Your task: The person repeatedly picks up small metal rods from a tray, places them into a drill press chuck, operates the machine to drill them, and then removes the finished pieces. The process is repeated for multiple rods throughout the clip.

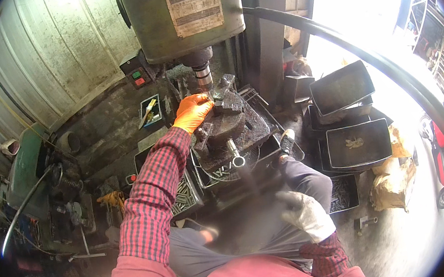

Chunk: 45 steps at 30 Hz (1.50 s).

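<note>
Orange glove (192,112); red-checked sleeve (152,200)

This is a metalworking workshop. A heavy grey-green drill press (182,18) stands over a grimy, oil-blackened steel vise (231,124), with dark rectangular metal trays (358,143) stacked nearby, a tray of small grey metal pins (185,196), and corrugated sheet-metal walls (56,58).

A dark, greasy vise (229,120) (round-bodied, handle toward the viewer) is set upright on the drill table, under the spindle.
</note>
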### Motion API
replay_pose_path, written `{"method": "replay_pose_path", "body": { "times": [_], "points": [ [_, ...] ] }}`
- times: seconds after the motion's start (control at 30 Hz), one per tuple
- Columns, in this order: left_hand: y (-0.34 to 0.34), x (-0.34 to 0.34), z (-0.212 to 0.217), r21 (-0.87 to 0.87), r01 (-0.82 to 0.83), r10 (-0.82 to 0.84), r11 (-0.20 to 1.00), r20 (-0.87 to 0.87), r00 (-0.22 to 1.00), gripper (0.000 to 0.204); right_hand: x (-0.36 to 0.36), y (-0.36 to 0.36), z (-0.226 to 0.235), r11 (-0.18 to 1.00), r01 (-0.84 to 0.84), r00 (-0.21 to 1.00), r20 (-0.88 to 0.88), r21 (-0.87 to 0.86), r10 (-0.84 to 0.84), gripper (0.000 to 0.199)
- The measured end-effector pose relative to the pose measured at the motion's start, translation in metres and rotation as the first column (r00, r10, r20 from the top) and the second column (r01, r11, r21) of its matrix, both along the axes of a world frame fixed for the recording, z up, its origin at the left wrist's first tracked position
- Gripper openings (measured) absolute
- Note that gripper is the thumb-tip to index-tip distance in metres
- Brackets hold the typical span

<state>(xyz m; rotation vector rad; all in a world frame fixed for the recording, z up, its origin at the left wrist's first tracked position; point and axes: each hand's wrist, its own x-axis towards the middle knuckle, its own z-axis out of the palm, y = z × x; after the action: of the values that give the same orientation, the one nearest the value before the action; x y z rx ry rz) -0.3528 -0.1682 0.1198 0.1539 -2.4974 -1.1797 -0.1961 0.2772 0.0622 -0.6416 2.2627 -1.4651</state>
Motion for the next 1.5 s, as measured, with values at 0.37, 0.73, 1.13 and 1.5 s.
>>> {"method": "replay_pose_path", "body": {
  "times": [0.37,0.73,1.13,1.5],
  "points": [
    [0.000,-0.009,-0.003,0.201,0.016,-0.027,0.979,0.052,0.998,0.030,0.018,-0.160,-0.013,0.957,-0.262,0.956,0.171,0.123,0.239,0.069],
    [-0.006,-0.014,-0.011,0.296,0.078,-0.081,0.952,-0.002,0.997,0.021,-0.045,-0.110,0.068,0.940,0.146,0.266,-0.927,0.309,0.263,0.055],
    [-0.004,-0.014,-0.009,0.370,0.044,-0.053,0.928,0.016,0.998,0.022,-0.013,-0.119,0.064,0.769,-0.533,0.846,-0.196,-0.354,0.496,0.090],
    [0.005,-0.007,0.001,0.352,0.058,-0.059,0.934,-0.008,0.998,0.024,-0.090,-0.086,0.112,0.817,0.377,0.316,-0.889,0.437,0.330,0.053]
  ]
}}
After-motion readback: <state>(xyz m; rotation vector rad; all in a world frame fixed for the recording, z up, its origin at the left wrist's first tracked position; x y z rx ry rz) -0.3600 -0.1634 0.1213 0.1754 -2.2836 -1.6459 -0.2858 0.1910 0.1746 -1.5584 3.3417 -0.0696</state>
